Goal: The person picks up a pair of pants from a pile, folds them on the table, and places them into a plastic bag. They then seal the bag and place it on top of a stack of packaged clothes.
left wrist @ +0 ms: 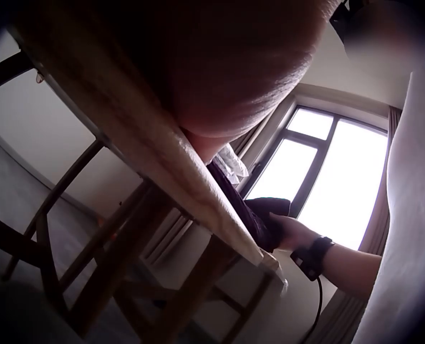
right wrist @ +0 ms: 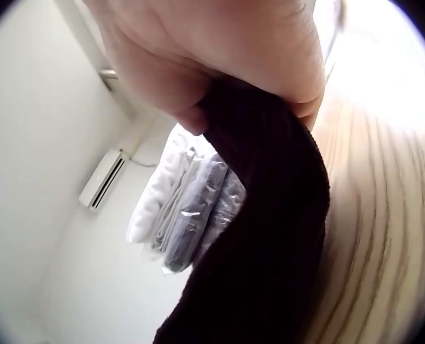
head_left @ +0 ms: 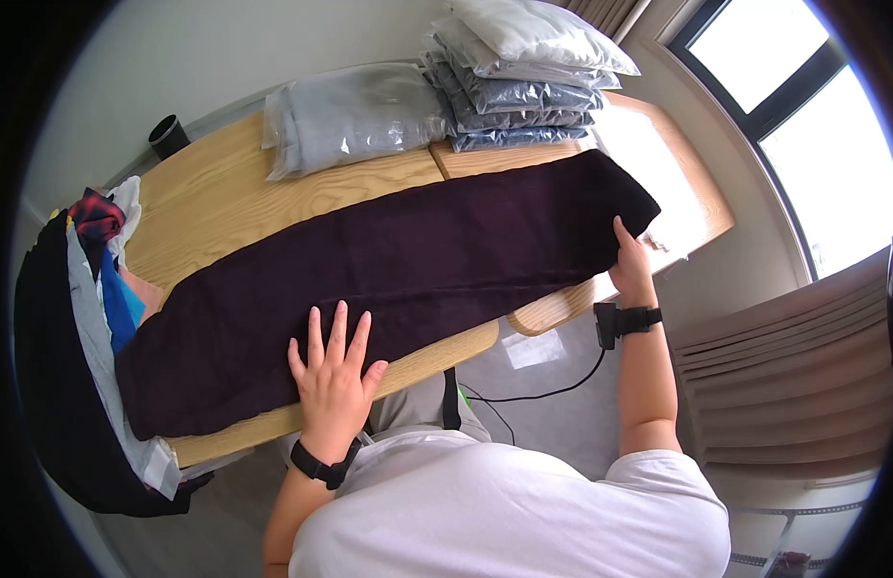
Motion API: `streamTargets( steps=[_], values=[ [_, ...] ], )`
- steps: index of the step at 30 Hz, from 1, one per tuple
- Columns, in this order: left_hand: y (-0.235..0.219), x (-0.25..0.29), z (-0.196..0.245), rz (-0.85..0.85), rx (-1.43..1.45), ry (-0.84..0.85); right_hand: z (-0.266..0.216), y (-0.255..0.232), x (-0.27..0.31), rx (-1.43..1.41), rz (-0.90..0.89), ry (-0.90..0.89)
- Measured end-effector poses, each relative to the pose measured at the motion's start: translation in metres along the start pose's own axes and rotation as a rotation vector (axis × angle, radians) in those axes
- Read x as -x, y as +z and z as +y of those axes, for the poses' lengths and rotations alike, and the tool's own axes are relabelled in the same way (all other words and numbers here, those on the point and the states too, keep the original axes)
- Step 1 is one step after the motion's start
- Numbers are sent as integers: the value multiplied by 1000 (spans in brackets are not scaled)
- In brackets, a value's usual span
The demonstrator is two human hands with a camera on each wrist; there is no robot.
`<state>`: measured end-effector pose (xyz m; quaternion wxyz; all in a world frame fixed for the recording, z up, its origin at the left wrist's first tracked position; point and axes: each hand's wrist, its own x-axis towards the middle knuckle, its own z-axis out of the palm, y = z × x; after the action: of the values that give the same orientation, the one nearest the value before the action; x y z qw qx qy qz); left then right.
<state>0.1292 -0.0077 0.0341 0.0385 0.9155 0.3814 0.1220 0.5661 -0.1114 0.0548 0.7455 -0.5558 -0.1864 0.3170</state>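
Note:
A long dark purple garment (head_left: 417, 250), folded into a strip like a pair of trousers, lies slantwise across the wooden table. My left hand (head_left: 333, 393) rests with spread, straight fingers on its near edge, left of the middle. At the far right end, my right hand (head_left: 631, 265) grips the cloth, thumb on top and the other fingers underneath. In the right wrist view the purple cloth (right wrist: 269, 193) bends up from the wood into that hand's grasp. The left wrist view shows the right hand (left wrist: 295, 233) holding the same end beside the table edge.
Clear-bagged folded items (head_left: 523, 77) are stacked at the back, beside a wide grey bagged one (head_left: 355, 116). A heap of clothes (head_left: 66, 376) hangs over the table's left end. A black cup (head_left: 168, 137) stands at the back left. A cable (head_left: 547, 395) runs from the right wrist.

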Motion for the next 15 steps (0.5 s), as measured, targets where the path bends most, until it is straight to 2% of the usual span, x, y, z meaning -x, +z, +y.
streamTargets(
  steps=[1,2,4,6,8,10,12,15],
  values=[
    [0,1,0,-2,6,4,-2,9,6,129,0,-67],
    [0,1,-1,-6,5,-1,-4,18,13,129,-3,-61],
    [1,1,0,6,-4,4,-6,36,29,896,-146,-132],
    [2,1,1,17,-12,1,6,68,49,1129,-423,-570],
    [3,0,1,30,-22,-4,21,84,66,1471,-563,-482],
    [3,1,0,37,-11,3,35,98,79,1791,-558,-453],
    [2,1,0,22,-9,2,36,97,76,1771,-552,-467],
    [2,2,-1,11,-6,7,21,98,69,1552,-587,-323]
  ],
)
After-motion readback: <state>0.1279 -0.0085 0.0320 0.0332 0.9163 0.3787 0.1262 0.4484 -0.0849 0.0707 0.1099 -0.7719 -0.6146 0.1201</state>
